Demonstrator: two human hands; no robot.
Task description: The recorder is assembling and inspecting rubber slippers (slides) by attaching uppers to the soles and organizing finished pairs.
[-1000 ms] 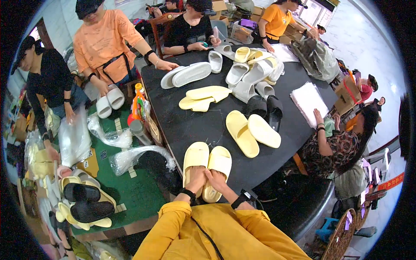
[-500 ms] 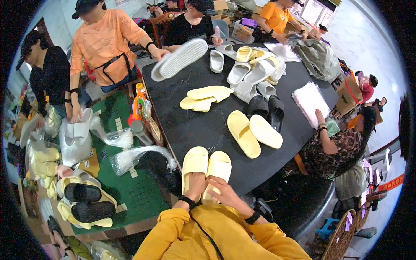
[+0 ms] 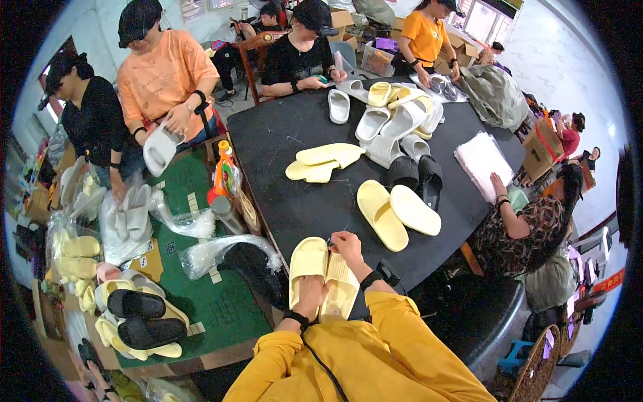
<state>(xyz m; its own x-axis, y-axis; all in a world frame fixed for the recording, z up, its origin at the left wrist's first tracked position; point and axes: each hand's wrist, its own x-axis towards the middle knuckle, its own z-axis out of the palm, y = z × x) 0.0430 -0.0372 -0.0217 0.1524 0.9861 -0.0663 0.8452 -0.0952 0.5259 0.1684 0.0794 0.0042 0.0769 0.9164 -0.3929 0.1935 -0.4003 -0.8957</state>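
Close to my body, a pale yellow slide slipper (image 3: 307, 258) rests near the edge of the black table. My left hand (image 3: 311, 293) lies in its opening, fingers curled around its inner side. Against it sits a second yellow slipper (image 3: 342, 289), a ribbed surface facing up. My right hand (image 3: 349, 248) is at that slipper's far end, thumb and fingers pinched together; a small dark bit shows at the fingertips, too small to name. Beyond my hands lies a yellow slipper pair (image 3: 383, 216), with another yellow pair (image 3: 324, 161) farther left.
Grey, yellow and black slippers (image 3: 372, 124) are heaped at the far side of the black table (image 3: 268, 127). A green table (image 3: 221, 308) on the left bears bagged slippers and a bottle (image 3: 224, 157). People work around both; a co-worker's hand touches a plastic-bag stack (image 3: 483, 161).
My right hand has moved from the near end of the right slipper to its far end and pinched together. That slipper now shows a ribbed surface. The orange-shirted co-worker has drawn a grey slipper back.
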